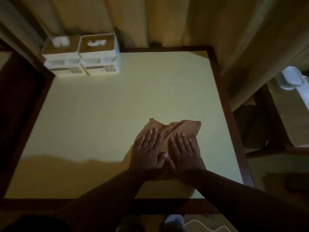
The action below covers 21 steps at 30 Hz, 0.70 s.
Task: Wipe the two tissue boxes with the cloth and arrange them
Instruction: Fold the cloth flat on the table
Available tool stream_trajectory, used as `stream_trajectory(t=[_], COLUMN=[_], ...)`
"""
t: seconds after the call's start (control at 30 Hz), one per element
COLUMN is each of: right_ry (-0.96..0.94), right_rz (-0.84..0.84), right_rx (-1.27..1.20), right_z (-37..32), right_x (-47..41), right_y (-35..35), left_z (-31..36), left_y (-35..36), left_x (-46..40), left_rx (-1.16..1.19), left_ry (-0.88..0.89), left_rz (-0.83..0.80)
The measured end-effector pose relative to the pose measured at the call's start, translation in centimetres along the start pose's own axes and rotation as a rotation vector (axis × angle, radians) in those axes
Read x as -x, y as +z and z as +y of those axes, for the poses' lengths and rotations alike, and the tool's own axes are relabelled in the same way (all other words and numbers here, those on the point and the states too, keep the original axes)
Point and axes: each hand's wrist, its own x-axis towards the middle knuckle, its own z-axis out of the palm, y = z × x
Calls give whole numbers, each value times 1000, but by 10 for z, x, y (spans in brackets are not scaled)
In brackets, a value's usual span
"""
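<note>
Two white tissue boxes with brown tops stand side by side at the table's far left corner, the left tissue box (62, 56) touching the right tissue box (99, 53). White tissue sticks out of each top. A tan cloth (180, 127) lies on the table near the front right. My left hand (148, 149) and my right hand (184, 150) press flat on the cloth, palms down, fingers spread, thumbs meeting. The hands cover the cloth's near half.
The pale yellow table (100, 114) has a dark wooden rim. Beige curtains (184, 20) hang behind it. A dark wooden chair (265, 124) stands to the right, with a white container (292, 79) beyond. A white cable (205, 226) lies on the floor.
</note>
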Motion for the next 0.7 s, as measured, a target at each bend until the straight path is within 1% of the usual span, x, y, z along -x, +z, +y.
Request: stream_trajectory(t=[0.13, 0.2, 0.27, 0.37, 0.4, 0.43, 0.47, 0.5, 0.57, 0.6, 0.67, 0.7], right_ry=[-80, -135, -164, -109, -83, -75, -76, -80, -94, -104, -109, -109], right_rz=[-93, -129, -156, -139, -114, -72, -66, -103, -236, -279, -324, -333], right_rx=[-51, -74, -106, -211, -229, -198, -135, -74, 33, 84, 159, 179], right_z=[-59, -85, -102, -107, -103, -96, -88, -80, -65, -59, -56, -57], right_x=[-24, -36, -45, -54, -54, -55, -54, -53, -51, -54, -59, -61], right_y=[-8, -11, -20, -37, -44, -47, -50, -52, -54, -55, -60, -62], left_z=[-59, -92, -120, -143, -148, -153, -159, -165, -182, -190, -196, -194], left_y=[-8, -11, -15, -31, -41, -52, -62, -71, -85, -87, -93, -95], left_x=[26, 37, 44, 48, 48, 47, 45, 44, 40, 37, 31, 32], left_rx=[52, 41, 66, 142, 167, 162, 126, 55, -122, -181, -210, -201], left_ry=[-68, -100, -89, -66, -72, -88, -83, -44, 48, 62, 57, 59], left_rz=[87, 81, 26, -27, -15, -25, -73, -135, -277, -326, -354, -343])
